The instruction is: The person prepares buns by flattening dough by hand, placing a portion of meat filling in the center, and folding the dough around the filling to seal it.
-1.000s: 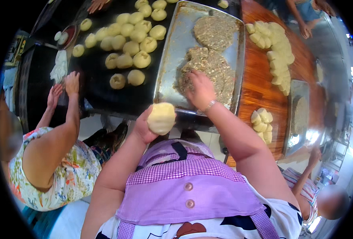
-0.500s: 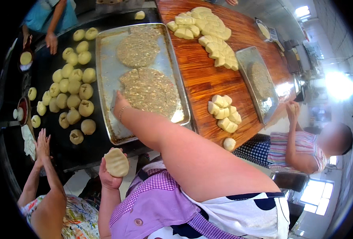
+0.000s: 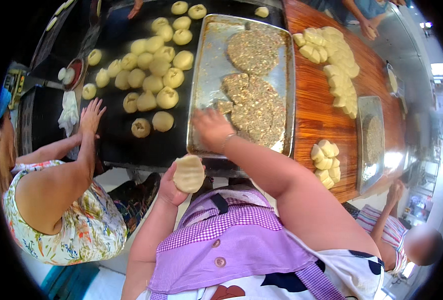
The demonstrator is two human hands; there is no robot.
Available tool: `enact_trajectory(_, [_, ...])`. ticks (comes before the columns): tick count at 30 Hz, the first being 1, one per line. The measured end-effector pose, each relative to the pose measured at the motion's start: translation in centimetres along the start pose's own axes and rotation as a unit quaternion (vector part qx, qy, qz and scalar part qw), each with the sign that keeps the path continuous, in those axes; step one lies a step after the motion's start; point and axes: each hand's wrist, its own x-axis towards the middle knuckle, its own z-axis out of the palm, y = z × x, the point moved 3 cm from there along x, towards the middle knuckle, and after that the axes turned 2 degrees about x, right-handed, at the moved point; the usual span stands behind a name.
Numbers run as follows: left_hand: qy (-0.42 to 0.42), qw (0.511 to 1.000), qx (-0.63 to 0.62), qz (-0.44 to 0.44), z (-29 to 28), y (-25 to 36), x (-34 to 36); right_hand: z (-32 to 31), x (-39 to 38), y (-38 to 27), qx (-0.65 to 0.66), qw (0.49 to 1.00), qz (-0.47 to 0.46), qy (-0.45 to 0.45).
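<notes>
My left hand (image 3: 170, 186) holds a flattened round of pale dough (image 3: 189, 174), finger-marked on its face, in front of my apron. My right hand (image 3: 212, 131) is over the near left part of a metal tray (image 3: 209, 55), its fingers slightly blurred and curled down at a small chunk of filling (image 3: 224, 106). That chunk sits apart from the near mound of brown, speckled filling (image 3: 259, 110), whose left edge is broken. A second, rounder mound (image 3: 254, 52) lies farther back on the tray.
Several stuffed dough balls (image 3: 154, 65) sit on the black surface left of the tray. Cut dough pieces (image 3: 339, 55) and a smaller group (image 3: 326, 162) lie on the wooden table (image 3: 311, 105), with another filling tray (image 3: 366, 170). A co-worker's hand (image 3: 90, 117) is at left; other people stand around.
The view has swung, so everything sits farther right. My right hand has come to a small chunk, now separate from the near mound. My left hand still holds the dough round.
</notes>
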Motion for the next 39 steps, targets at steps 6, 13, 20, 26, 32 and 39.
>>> enact_trajectory(6, [0.008,1.0,-0.014,0.018,-0.7,0.9,0.0,-0.1,-6.3,2.7,0.136,0.97,0.146,0.136])
enact_trajectory(13, [0.009,0.999,-0.023,0.029,0.1,1.5,0.7,2.7,-0.2,1.4,0.006,0.97,0.242,-0.039])
enact_trajectory(20, [0.042,0.998,-0.03,0.031,0.2,1.2,3.1,2.9,0.5,3.5,0.164,0.967,0.188,0.055])
enact_trajectory(26, [0.047,0.999,-0.013,0.024,2.4,1.1,6.6,-0.7,-2.4,4.6,0.447,0.845,0.119,0.269])
enact_trajectory(32, [-0.097,0.995,-0.016,-0.026,8.9,-0.3,7.9,-6.4,-6.4,0.2,0.344,0.893,-0.088,0.274])
enact_trajectory(39, [-0.066,0.996,0.064,-0.01,12.3,-2.0,8.3,-8.2,-8.3,1.2,0.206,0.954,-0.072,0.205])
